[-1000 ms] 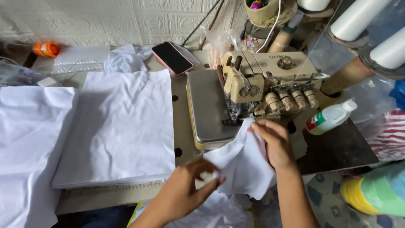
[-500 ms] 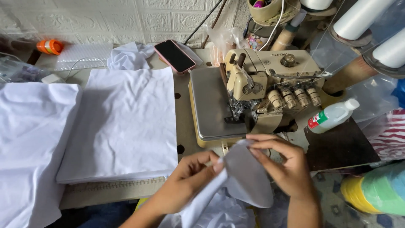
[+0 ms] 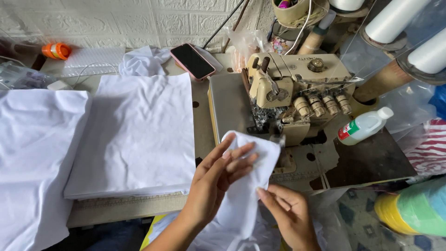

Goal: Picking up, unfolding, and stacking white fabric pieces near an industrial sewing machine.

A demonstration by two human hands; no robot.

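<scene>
The left hand point(image 3: 218, 179) is pinching a white fabric piece point(image 3: 248, 186) between its fingers at the tabletop's point(image 3: 371, 160) front edge; the right hand point(image 3: 288, 214) is gripping its lower edge. Nothing is lying under the overlock machine point(image 3: 288, 93) yet; a folded white stack point(image 3: 134, 135) is waiting left

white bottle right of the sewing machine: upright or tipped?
Tipped. The white bottle lies on its side on the table, cap pointing up-right.

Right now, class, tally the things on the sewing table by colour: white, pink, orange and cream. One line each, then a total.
White: 4, namely the cloth piece in both hands, fabric stack, crumpled cloth, bottle
Pink: 1, the phone
Orange: 1, the small tool
Cream: 1, the sewing machine
Total: 7
</scene>
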